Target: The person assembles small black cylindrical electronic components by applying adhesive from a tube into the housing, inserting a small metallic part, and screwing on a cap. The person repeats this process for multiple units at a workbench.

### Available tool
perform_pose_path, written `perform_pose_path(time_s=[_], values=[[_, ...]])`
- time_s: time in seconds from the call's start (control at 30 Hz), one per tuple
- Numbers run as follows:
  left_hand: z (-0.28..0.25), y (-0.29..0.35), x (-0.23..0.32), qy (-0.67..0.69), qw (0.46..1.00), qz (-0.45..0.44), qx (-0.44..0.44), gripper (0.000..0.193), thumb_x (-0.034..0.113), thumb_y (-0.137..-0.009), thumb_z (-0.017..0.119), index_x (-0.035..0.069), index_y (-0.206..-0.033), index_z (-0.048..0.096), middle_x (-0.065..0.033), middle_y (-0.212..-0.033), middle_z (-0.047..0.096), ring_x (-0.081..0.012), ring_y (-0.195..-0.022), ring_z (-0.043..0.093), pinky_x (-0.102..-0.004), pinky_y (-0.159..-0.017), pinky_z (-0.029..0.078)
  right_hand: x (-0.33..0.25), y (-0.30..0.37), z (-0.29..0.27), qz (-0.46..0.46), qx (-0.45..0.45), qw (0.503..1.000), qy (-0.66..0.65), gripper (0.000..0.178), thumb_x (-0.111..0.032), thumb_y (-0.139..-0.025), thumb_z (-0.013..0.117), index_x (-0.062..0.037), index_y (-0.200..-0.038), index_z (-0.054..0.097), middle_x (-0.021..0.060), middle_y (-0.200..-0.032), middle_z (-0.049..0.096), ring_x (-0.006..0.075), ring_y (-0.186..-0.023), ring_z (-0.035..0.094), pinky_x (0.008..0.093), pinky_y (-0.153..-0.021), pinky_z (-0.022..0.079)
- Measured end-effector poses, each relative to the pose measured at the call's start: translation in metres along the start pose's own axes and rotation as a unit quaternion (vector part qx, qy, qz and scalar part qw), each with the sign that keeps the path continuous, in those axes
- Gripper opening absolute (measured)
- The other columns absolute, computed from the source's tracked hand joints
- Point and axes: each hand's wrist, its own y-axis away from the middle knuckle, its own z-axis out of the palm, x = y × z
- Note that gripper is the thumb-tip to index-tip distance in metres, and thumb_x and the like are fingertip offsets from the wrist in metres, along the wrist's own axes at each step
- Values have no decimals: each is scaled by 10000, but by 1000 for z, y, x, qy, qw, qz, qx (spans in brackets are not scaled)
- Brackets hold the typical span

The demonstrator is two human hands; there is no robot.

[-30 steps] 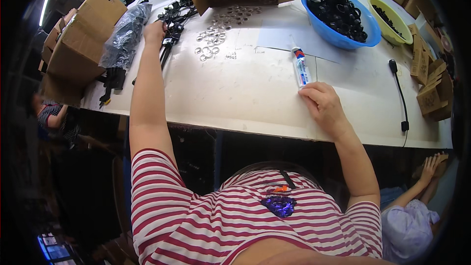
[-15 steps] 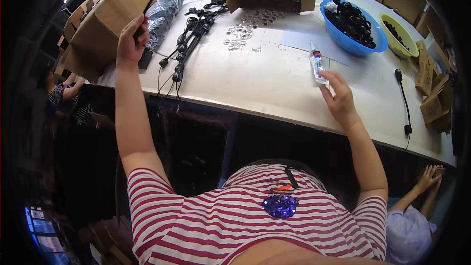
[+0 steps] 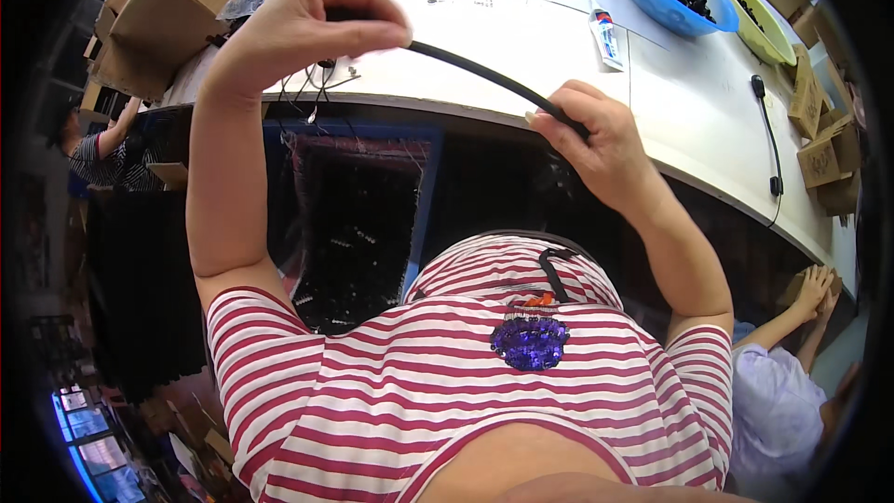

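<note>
A thin black cord (image 3: 480,71) spans the gap between my hands in front of the table, bowing slightly. My left hand (image 3: 312,33) pinches one end between thumb and fingers, at the upper left. Lower and to the right, my right hand (image 3: 596,140) is closed round the other end; both cord ends are partly hidden by the fingers. A white glue tube (image 3: 605,35) with a blue and red label lies on the table beyond my right hand, its narrow nozzle pointing away.
On the white table (image 3: 521,19) stand a blue bowl (image 3: 643,0) of black parts and a yellow-green bowl (image 3: 773,37). Another black cord (image 3: 767,135) lies at the right, beside small cardboard boxes (image 3: 824,149). A big carton (image 3: 154,28) is at the left. People work on both sides.
My right hand has let go of the glue tube, come nearer and taken hold of the cord. My left hand has moved right and nearer. The view has tilted down.
</note>
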Motion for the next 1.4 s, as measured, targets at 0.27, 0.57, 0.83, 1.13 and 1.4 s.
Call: perform_pose_path(time_s=[0.27,0.57,0.83,1.13,1.4], values=[[121,21,-53,337,898,-42,281,625,574,-870,343,-9,-1018,515,-82,-826,565,-140,-760,557,-267,-745,450,40,66,46,183,72,941,-276,216,-194,-874,554,-10,-763,580,8,-674,472,77,-578,444,215,-505,370],[193,-19,-69,697,662,129,244,572,569,-869,322,62,-1126,386,-48,-773,485,-124,-603,419,-278,-575,386,56,115,67,210,-42,955,-207,229,-186,-891,506,-16,-740,524,23,-619,433,104,-533,420,240,-492,355],[210,-25,-42,647,679,94,333,565,533,-830,451,97,-1184,391,-30,-818,460,-108,-582,400,-251,-580,354,67,110,71,183,-20,968,-169,198,-199,-823,591,-26,-898,532,94,-744,508,221,-664,509,301,-613,421],[164,-6,-50,555,727,217,341,482,428,-870,477,101,-1205,362,-37,-817,472,-87,-543,371,-229,-534,325,129,152,105,136,10,988,-73,103,-93,-836,559,-9,-888,585,150,-822,573,328,-745,567,340,-647,456],[146,5,-48,513,750,199,367,545,443,-826,540,77,-1207,404,-30,-790,469,-80,-551,377,-221,-518,308,156,165,117,91,-74,985,123,121,-152,-801,582,-42,-813,629,115,-882,595,298,-886,535,391,-805,404]])
